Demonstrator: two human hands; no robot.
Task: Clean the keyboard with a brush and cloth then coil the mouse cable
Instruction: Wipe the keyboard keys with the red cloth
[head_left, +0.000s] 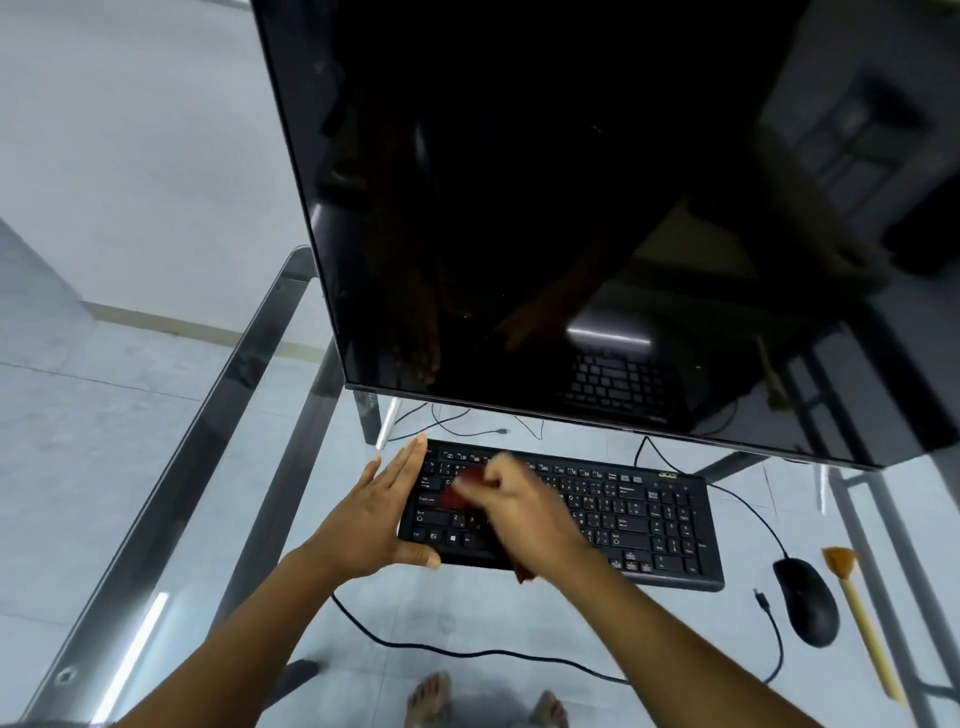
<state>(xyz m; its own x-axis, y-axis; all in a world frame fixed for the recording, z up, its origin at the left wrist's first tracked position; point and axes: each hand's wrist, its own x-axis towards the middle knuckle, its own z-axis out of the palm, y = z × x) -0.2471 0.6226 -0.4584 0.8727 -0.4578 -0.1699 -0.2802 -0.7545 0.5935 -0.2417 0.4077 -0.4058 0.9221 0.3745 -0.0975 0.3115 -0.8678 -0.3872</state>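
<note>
The left hand (376, 512) braces the keyboard's (639, 512) left end while the right hand (519, 506) presses a red cloth (470, 480) onto its keys. Mouse (806, 600) and brush (860, 618) lie near the glass bench's (156, 499) right edge.

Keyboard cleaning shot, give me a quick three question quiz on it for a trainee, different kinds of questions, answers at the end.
1. True or false: the brush is in one of the hands.
2. Which hand holds the red cloth on the keyboard? A) left hand B) right hand C) neither
3. Fill in: the mouse lies between the keyboard and the ____.

Key:
1. False. It lies on the glass table, right of the mouse.
2. B. The right hand grips the cloth over the left-side keys, while the left hand steadies the keyboard's left end, fingers open.
3. brush
</note>
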